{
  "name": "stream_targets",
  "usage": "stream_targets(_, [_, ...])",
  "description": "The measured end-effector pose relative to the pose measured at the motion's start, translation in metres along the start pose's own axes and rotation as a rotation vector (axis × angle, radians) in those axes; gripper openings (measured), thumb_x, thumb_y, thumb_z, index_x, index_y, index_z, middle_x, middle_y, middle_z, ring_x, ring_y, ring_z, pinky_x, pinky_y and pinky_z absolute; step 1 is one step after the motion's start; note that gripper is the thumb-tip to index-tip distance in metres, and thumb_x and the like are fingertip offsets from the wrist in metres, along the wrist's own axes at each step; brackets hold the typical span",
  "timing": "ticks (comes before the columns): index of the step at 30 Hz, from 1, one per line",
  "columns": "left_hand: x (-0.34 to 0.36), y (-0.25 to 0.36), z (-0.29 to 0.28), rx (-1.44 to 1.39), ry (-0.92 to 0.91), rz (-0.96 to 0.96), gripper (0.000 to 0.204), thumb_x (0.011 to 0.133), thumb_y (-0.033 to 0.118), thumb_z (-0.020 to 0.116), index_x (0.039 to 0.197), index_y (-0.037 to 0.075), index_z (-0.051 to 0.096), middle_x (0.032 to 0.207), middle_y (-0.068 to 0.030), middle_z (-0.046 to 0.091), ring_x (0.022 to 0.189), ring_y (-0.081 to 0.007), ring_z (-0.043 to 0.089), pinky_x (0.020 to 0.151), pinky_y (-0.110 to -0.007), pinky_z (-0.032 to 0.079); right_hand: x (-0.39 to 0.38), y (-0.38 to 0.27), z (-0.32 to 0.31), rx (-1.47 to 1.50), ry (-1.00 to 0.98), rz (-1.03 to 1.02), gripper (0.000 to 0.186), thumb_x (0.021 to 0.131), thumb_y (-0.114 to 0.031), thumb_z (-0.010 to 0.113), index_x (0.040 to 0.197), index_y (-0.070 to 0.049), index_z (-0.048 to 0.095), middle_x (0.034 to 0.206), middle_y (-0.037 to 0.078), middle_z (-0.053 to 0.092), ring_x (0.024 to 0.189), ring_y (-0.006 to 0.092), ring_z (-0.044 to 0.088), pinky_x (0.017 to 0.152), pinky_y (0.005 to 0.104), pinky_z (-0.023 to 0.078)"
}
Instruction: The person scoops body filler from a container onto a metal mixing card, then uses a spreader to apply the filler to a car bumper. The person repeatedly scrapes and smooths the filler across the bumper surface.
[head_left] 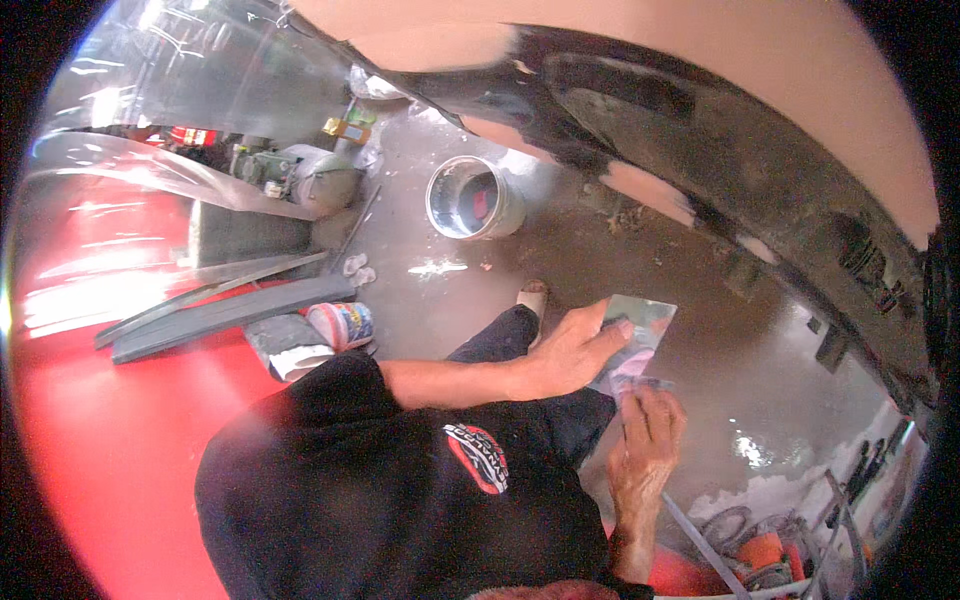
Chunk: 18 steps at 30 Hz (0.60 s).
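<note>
My left hand (578, 350) grips a flat, shiny metal plate (655, 318), its thumb lying over the top face. A smear of pink putty (637, 363) sits on the plate's near part. Close beside it, my right hand (648, 430) is closed on a thin putty spreader (648, 382), whose edge meets the plate at the putty. The spreader's lower end is hidden by the fingers. Beyond both hands curves a vehicle body panel (800, 70) in dull peach, with a dark, dusty lower section (720, 130) carrying peach patches.
A metal bucket (470, 200) with water and something reddish inside stands on the wet floor (400, 230). To the left lie grey trim strips (230, 315), a small tub (342, 325) and a red panel (110, 420). Assorted parts (765, 550) crowd the lower right.
</note>
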<state>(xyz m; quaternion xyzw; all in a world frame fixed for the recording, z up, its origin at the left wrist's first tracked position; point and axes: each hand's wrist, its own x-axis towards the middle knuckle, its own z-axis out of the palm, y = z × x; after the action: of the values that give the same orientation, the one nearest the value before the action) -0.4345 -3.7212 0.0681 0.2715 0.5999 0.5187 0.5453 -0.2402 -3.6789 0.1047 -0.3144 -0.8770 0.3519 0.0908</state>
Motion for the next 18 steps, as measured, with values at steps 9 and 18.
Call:
stream_targets(9, [-0.072,0.071,-0.128,-0.636,-0.167,-0.125,0.035,0.103,0.025,0.052,0.128,0.001,0.057,0.111,-0.0091,0.068,0.096,-0.0149,0.066,0.084,-0.031,0.054,0.022,-0.101,0.04,-0.304,0.448,-0.191,0.049,0.069,0.014,0.055,0.113,-0.001,0.069,0.122,0.017,0.064,0.114,0.0389,0.059,0.101,0.0489,0.046])
stream_targets(18, [-0.119,0.094,-0.184,0.14,-0.009,0.329,0.034,0.105,0.018,0.047,0.131,-0.002,0.055,0.119,-0.0088,0.066,0.109,-0.0148,0.058,0.097,-0.032,0.046,0.052,-0.238,0.078,-0.114,0.258,-0.172,0.047,0.064,0.007,0.062,0.108,-0.01,0.071,0.113,0.006,0.069,0.105,0.0308,0.062,0.092,0.0408,0.051])
